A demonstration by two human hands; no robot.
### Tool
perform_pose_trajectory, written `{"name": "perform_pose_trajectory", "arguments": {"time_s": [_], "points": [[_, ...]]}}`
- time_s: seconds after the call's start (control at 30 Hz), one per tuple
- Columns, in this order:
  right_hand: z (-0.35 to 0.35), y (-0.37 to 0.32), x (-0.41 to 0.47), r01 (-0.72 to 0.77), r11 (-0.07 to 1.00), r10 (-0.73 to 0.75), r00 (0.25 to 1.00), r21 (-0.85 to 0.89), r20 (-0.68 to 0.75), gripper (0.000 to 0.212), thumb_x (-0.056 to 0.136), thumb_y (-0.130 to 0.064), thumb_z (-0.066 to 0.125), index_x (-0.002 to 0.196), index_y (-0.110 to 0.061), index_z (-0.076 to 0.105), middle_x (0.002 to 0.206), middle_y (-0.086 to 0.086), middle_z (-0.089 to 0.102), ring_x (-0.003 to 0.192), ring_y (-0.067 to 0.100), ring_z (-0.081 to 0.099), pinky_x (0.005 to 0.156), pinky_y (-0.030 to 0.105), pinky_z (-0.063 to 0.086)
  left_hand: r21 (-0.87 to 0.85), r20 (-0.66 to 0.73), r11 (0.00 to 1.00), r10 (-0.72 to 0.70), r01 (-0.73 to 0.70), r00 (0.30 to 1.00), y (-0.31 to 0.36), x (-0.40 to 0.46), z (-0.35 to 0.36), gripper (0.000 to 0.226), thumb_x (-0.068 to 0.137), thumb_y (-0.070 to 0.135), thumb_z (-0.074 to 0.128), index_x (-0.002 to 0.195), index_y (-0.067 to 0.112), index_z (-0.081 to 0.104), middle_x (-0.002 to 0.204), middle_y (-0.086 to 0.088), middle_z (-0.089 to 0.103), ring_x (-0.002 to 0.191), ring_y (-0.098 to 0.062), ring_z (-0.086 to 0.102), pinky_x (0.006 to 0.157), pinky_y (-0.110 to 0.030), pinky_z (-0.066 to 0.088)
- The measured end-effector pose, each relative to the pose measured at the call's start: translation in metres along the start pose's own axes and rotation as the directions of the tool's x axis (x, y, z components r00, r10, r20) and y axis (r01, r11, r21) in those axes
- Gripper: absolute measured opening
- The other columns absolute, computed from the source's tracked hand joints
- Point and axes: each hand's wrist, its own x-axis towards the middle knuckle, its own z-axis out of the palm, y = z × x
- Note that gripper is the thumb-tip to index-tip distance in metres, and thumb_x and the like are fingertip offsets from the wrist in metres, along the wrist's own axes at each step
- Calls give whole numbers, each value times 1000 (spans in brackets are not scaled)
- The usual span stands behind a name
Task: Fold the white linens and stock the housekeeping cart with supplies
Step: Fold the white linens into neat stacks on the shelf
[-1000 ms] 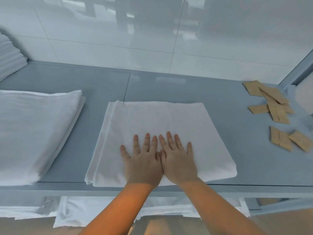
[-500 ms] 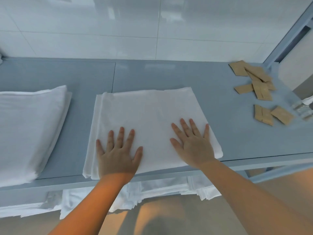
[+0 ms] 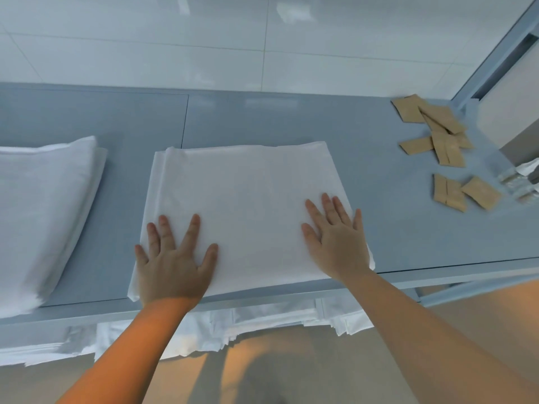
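Note:
A folded white linen lies flat on the grey-blue table, its near edge at the table's front. My left hand presses flat on its near left corner with fingers spread. My right hand presses flat on its near right side, fingers straight, close to the right edge. Neither hand grips the cloth.
A thicker stack of folded white linen sits at the left. Several tan paper packets lie scattered at the right, with clear wrapped items and a pale box beyond. More white linens sit on the shelf under the table.
My hands have slid apart from the linen's middle toward its left and right sides, smoothing it. The view has shifted to the right.

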Motion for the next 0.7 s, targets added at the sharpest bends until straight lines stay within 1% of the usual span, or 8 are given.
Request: {"name": "perform_pose_trajectory", "arguments": {"time_s": [0.07, 0.13, 0.2, 0.3, 0.37, 0.47, 0.6, 0.7], "points": [[2, -1, 2, -92, 995, 94, 993, -29, 66, 62, 91, -59, 2, 149, -40, -7, 161, -2, -8, 147, 17, -9, 116, 51, -6, -13, -5, 1000, 20, -20, 1000, -6, 2, -1, 70, 86, 68, 13, 150, 42, 4, 160, -12, 2, 146, -31, 3, 116, -49, 11], [3, -1, 4, -124, 992, 125, 985, -22, 122, 64, 90, -62, 1, 148, -40, -14, 160, 1, -13, 147, 19, -13, 117, 50, -7, -45, -20, 998, 49, -50, 999, -18, 2, -2, 73, 85, 68, 11, 151, 39, 7, 161, -7, 4, 147, -27, 6, 117, -45, 13], [1, 5, 7, -84, 996, 84, 979, -8, 185, 66, 88, -66, 3, 146, -43, -17, 159, 3, -17, 146, 20, -15, 117, 48, -5, -79, -28, 994, 70, -72, 997, -30, 1, -3, 75, 82, 68, 9, 151, 37, 9, 161, -1, 4, 147, -22, 8, 118, -44, 13], [-7, 25, 7, 79, 997, -74, 963, -7, 260, 67, 79, -75, -2, 138, -52, -25, 158, 1, -23, 145, 17, -20, 118, 41, -4, -76, -41, 993, 84, -87, 996, -36, 1, -2, 75, 83, 65, 9, 152, 36, 10, 161, 1, 4, 147, -20, 9, 118, -46, 8], [-10, 36, 5, 153, 988, -155, 955, 28, 252, 67, 77, -77, -2, 137, -55, -23, 158, -2, -22, 144, 12, -22, 119, 36, -4, -64, -48, 994, 85, -88, 995, -36, 2, 0, 74, 84, 65, 8, 152, 36, 8, 161, 2, 3, 147, -20, 8, 118, -47, 6], [-8, 40, 4, 148, 983, -165, 972, 109, 168, 67, 82, -72, 5, 144, -52, -7, 160, -6, -15, 145, 7, -16, 119, 33, -3, -63, -53, 993, 94, -97, 994, -38, 4, 3, 71, 86, 64, 9, 152, 36, 7, 161, 2, 2, 147, -20, 6, 118, -48, 5], [-3, 37, 3, 55, 985, -77, 987, 162, 138, 66, 86, -67, 11, 148, -47, -1, 160, -10, -11, 145, 6, -13, 117, 34, -5, -65, -63, 991, 110, -114, 992, -38, 12, 3, 66, 91, 60, 17, 152, 36, 8, 161, 1, 3, 147, -19, 6, 117, -48, 6], [1, 37, 3, -60, 983, 36, 990, 175, 140, 66, 91, -64, 16, 150, -41, -2, 160, -8, -12, 147, 17, -9, 118, 38, -1, -66, -45, 993, 98, -101, 994, -40, 15, 5, 67, 90, 62, 15, 151, 38, 5, 161, -3, 1, 147, -22, 4, 118, -46, 5]]}}
